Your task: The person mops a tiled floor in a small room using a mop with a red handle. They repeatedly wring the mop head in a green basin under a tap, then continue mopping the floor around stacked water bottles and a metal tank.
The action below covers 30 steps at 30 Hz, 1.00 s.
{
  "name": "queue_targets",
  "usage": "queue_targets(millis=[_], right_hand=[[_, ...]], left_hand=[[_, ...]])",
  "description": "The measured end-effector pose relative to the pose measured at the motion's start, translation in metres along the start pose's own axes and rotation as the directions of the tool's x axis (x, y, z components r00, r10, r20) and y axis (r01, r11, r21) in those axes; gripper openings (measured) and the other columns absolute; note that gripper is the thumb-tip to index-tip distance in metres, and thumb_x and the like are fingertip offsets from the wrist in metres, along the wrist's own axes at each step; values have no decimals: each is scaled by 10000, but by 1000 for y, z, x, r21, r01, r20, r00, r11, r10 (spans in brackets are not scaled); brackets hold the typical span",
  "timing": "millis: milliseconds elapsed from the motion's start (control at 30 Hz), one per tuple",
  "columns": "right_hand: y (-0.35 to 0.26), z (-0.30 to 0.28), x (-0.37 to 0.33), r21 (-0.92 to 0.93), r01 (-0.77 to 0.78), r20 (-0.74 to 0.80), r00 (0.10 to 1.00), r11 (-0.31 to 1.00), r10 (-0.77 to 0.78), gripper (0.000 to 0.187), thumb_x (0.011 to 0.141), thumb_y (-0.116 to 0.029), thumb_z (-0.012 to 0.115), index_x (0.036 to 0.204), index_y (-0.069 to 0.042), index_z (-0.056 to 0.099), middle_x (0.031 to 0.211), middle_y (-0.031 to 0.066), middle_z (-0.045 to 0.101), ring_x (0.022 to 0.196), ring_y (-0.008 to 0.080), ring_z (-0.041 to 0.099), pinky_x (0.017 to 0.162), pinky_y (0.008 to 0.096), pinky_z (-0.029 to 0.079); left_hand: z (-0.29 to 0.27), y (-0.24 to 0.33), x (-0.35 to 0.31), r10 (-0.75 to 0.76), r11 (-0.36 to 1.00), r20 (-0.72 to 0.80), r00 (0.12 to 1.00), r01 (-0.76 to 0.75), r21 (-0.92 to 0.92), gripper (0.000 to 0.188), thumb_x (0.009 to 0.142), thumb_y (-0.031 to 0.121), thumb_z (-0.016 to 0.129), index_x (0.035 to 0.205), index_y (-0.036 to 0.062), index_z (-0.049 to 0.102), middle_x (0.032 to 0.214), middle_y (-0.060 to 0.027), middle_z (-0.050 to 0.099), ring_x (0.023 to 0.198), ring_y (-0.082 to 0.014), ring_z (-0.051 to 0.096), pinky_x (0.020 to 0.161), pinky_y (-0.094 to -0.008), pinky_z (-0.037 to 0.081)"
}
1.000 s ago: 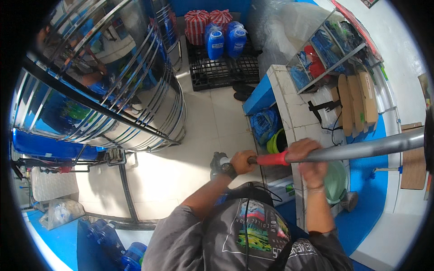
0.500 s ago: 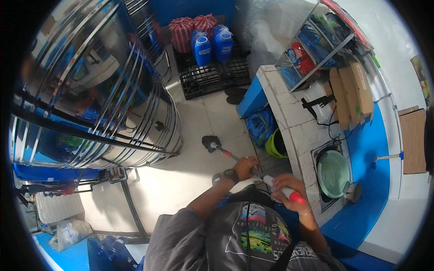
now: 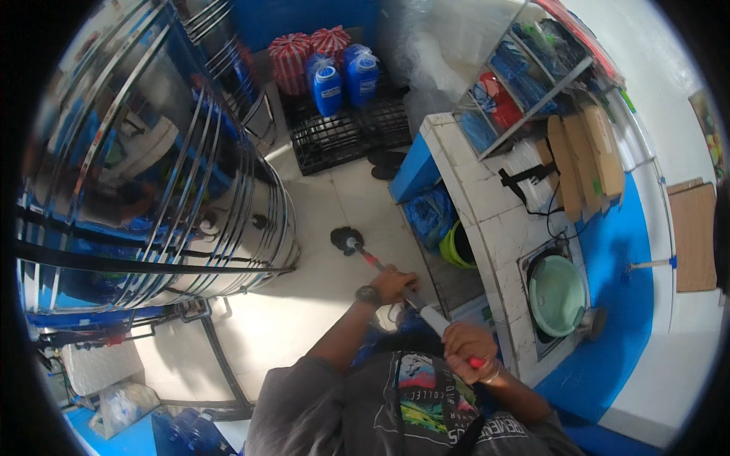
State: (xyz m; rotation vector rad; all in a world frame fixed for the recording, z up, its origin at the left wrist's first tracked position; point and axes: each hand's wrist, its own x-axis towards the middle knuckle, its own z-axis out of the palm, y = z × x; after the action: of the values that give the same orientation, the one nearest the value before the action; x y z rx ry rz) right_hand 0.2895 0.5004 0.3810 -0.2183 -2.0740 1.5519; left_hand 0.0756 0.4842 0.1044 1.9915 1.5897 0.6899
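Observation:
A long-handled mop (image 3: 430,315) runs from my waist out to the floor, its grey handle carrying red parts. Its dark head (image 3: 347,239) rests on the pale floor tiles ahead of me. Partway down the handle, my left hand (image 3: 394,286) is wrapped round the shaft; a dark watch sits on that wrist. My right hand (image 3: 468,349) grips the handle near its top, where a red end shows beneath the fingers.
At left stands a large shiny steel tank (image 3: 236,220) ringed by metal rails. Blue jugs (image 3: 327,91) and striped bags stand on a black pallet (image 3: 334,140) ahead. The tiled counter (image 3: 479,197) on the right holds a green basin (image 3: 559,296); a yellow-green bucket (image 3: 458,247) is underneath.
The mop head has shifted slightly left in view. Both hands have moved a little left, still on the handle, and my right hand is lower.

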Motion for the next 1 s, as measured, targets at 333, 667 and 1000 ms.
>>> queue_targets(millis=[333, 667, 1000], right_hand=[[140, -4, 81, -132, -104, -204, 976, 986, 76, 94, 888, -24, 687, 847, 5, 608, 853, 128, 623, 772, 298, 606, 727, 383, 488], [172, -87, 171, -116, -99, -94, 992, 988, 88, 175, 886, 5, 645, 738, 14, 555, 706, 112, 563, 649, 231, 565, 628, 343, 453], [53, -172, 98, 144, -90, -94, 990, 985, 105, 235, 802, 56, 628, 627, -36, 501, 639, 107, 601, 575, 258, 577, 622, 392, 486]], left_hand=[[-48, -94, 74, -408, 913, -269, 873, 390, -118, 318, 832, 334, 816, 998, 115, 655, 997, -92, 695, 1012, -338, 678, 865, -488, 506], [-77, -103, 170, -432, 901, -464, 774, 350, -254, 369, 833, 390, 820, 800, 68, 643, 899, -161, 652, 868, -391, 648, 744, -501, 498], [-28, 33, 170, -177, 924, -246, 953, 74, -376, 295, 740, 377, 863, 796, 114, 741, 800, -120, 704, 818, -372, 678, 715, -475, 505]])
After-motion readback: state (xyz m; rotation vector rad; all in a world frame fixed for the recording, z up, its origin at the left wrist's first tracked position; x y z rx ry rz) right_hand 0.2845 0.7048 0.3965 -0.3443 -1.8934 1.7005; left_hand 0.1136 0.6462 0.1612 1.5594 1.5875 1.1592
